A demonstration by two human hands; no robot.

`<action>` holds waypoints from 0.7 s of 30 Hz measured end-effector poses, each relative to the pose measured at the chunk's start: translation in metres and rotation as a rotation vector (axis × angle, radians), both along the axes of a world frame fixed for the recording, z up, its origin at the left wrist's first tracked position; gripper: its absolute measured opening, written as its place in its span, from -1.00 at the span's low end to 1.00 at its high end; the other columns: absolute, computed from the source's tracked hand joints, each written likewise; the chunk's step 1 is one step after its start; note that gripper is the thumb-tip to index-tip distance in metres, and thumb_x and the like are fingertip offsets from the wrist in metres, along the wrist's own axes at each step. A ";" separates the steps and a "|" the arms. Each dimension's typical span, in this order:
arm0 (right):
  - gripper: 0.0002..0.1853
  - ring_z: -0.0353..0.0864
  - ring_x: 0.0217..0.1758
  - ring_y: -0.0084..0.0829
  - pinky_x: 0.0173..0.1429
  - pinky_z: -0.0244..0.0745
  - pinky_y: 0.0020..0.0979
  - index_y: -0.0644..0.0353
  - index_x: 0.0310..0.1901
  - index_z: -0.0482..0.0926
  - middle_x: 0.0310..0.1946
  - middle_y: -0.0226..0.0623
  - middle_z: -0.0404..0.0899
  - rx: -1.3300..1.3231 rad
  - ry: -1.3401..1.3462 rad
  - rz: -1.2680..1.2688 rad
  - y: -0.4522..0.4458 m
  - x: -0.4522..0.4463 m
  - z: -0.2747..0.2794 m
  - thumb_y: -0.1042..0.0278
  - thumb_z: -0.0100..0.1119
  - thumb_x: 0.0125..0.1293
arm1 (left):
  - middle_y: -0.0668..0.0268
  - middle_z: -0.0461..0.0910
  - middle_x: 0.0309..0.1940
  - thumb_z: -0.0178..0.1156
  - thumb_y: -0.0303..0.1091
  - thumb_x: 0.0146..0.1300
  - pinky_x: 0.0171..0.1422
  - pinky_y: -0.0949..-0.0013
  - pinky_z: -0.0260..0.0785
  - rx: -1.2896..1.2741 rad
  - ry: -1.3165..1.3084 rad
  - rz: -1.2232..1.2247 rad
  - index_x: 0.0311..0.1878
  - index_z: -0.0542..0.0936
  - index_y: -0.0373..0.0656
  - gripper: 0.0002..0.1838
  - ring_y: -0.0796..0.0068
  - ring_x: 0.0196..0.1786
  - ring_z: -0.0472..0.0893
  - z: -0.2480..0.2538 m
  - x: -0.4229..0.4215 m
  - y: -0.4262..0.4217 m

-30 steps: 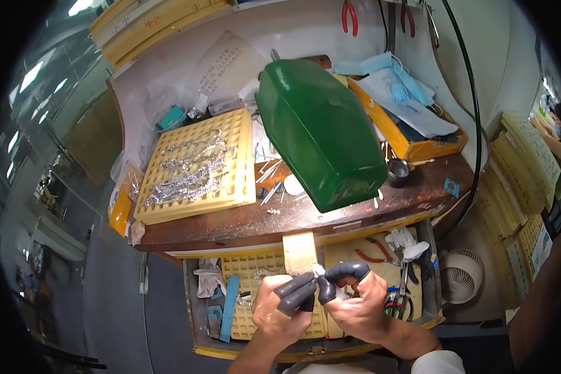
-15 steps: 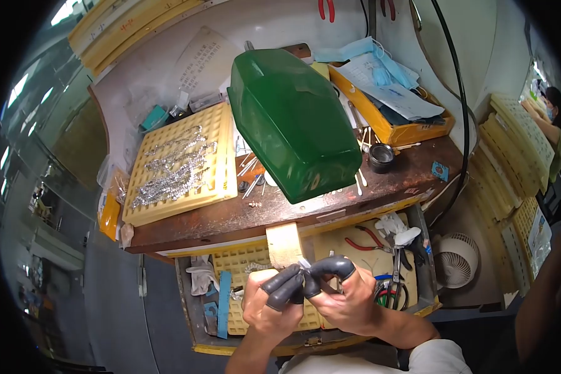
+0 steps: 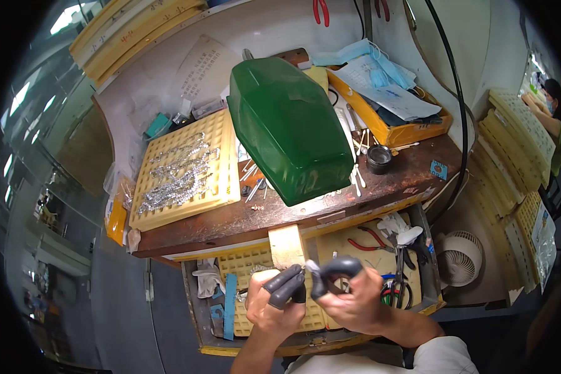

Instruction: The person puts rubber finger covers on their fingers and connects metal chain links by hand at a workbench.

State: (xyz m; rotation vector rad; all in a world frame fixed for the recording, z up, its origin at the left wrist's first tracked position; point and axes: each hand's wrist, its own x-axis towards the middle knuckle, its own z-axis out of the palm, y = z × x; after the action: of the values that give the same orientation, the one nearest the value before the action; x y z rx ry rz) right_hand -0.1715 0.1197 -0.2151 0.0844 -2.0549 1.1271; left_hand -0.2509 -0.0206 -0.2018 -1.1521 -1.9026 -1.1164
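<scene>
Black finger covers are on several fingers of both hands. My left hand (image 3: 277, 304) is closed in a pinch beside the wooden block (image 3: 287, 247), on something too small to make out. My right hand (image 3: 349, 293), slightly blurred, pinches a small white piece (image 3: 311, 267) between thumb and forefinger, just right of the left fingertips. Both hands are over the open drawer (image 3: 318, 341). Behind them a green lamp shade (image 3: 290, 128) hangs over the brown bench (image 3: 230, 223). Silvery chains (image 3: 177, 177) lie on a yellow grid tray (image 3: 227, 187).
Red-handled pliers (image 3: 371, 240), scissors (image 3: 400, 280) and a blue strip (image 3: 230, 305) lie in the drawer. On the bench are a dark round cup (image 3: 379, 159) and a yellow box (image 3: 411, 132) with papers. A fan (image 3: 461, 258) and another person (image 3: 551, 115) are at right.
My right hand has drawn slightly away to the right from the left fingertips with the white piece. The whole view has shifted, so the bench appears further left than at first.
</scene>
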 end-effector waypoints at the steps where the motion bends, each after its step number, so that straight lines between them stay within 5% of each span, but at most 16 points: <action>1: -0.60 0.58 -0.54 -0.37 -0.41 0.52 -0.38 0.28 -0.14 0.50 -0.45 -0.24 0.55 -0.081 0.050 -0.057 -0.003 0.002 0.001 0.53 0.40 -0.06 | 0.24 0.71 -0.21 0.33 -0.72 -0.19 -0.22 0.37 0.48 0.003 0.002 0.004 -0.19 0.66 -0.16 -0.60 0.32 -0.26 0.62 0.000 0.000 -0.001; 9: -0.61 0.65 -0.49 -0.44 -0.40 0.53 -0.46 0.25 -0.14 0.48 -0.50 -0.29 0.57 -0.164 -0.019 -0.106 -0.010 -0.003 0.007 0.54 0.43 -0.03 | 0.25 0.70 -0.25 0.37 -0.71 -0.20 -0.18 0.34 0.48 0.049 -0.149 -0.006 -0.24 0.65 -0.19 -0.63 0.28 -0.24 0.63 0.002 0.000 -0.002; 11: -0.64 0.62 -0.49 -0.58 -0.41 0.53 -0.53 0.26 -0.20 0.46 -0.49 -0.33 0.62 -0.095 0.012 -0.117 -0.009 -0.009 0.008 0.50 0.47 0.01 | 0.25 0.70 -0.26 0.37 -0.72 -0.21 -0.18 0.34 0.48 0.064 -0.175 -0.016 -0.24 0.65 -0.19 -0.63 0.28 -0.24 0.63 0.005 -0.001 -0.001; 21: -0.57 0.71 -0.38 -0.37 -0.36 0.58 -0.41 0.28 -0.08 0.49 -0.42 -0.21 0.65 -0.156 -0.038 -0.143 -0.002 -0.013 0.016 0.54 0.40 -0.04 | 0.26 0.70 -0.26 0.36 -0.70 -0.19 -0.18 0.32 0.50 0.027 -0.162 -0.048 -0.26 0.66 -0.19 -0.66 0.26 -0.24 0.64 0.010 -0.003 -0.004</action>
State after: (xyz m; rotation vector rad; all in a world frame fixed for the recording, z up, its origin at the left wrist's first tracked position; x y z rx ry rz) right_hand -0.1848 0.1181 -0.1991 -0.1598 -1.9649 1.2032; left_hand -0.2541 -0.0243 -0.1914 -1.1275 -1.9840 -1.2923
